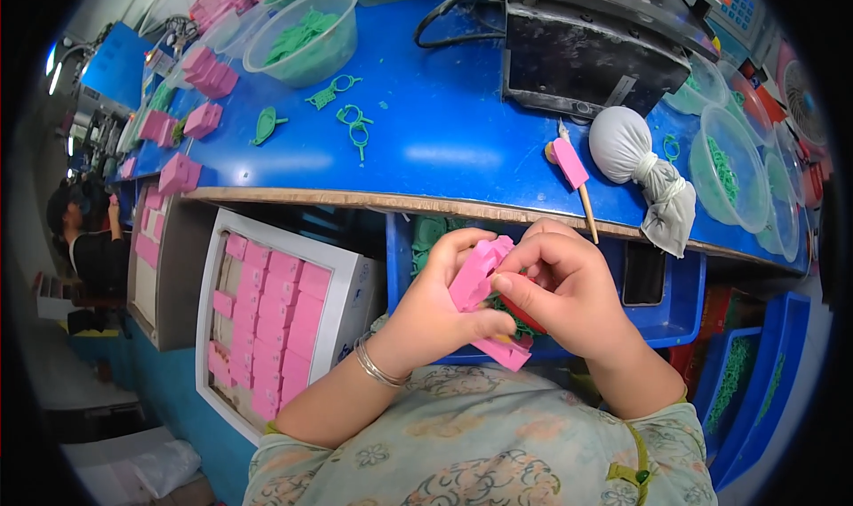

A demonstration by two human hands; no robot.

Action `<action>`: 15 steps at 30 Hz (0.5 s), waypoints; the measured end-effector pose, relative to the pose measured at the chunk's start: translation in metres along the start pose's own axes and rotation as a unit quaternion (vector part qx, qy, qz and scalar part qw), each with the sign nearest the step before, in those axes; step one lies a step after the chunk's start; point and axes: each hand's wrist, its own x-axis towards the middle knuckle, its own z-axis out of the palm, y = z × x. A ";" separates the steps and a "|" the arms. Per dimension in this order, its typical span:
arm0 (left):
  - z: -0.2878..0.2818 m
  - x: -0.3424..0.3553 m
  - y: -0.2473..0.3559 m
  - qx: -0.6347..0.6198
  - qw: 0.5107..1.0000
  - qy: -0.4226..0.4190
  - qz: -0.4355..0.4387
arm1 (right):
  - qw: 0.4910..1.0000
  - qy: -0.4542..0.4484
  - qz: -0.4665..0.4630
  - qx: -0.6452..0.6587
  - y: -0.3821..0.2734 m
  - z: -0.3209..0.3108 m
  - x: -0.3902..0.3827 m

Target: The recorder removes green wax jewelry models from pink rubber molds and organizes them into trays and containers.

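Observation:
My left hand [440,306] is wrapped round a pink rubber mold piece [474,277], held tilted over my lap at the table's edge. My right hand [564,284] is closed in a pinch against the mold's right side; whatever its fingertips hold is hidden. Below my left thumb, another pink mold piece [503,353] hangs partly covered by my hand. Something red shows under my right fingers, above green scraps in the blue drawer [671,324].
A white box [354,284] of pink blocks stands left. On the blue table [444,151] are green pieces [355,124], a clear bowl [302,39], a black machine [591,57], a pink-handled tool [569,164] and a tied white cloth bag [622,146]. A person [89,239] sits far left.

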 end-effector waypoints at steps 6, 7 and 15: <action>0.002 0.002 -0.005 0.091 0.995 0.026 0.028 | 0.943 0.028 -0.232 -0.236 -0.012 0.017 -0.009; 0.002 0.003 -0.007 0.091 0.995 0.025 0.027 | 0.919 0.028 -0.275 -0.281 -0.013 0.018 -0.010; -0.006 0.004 -0.004 -0.085 0.996 -0.003 -0.002 | 0.970 0.056 -0.204 -0.118 -0.002 -0.001 -0.001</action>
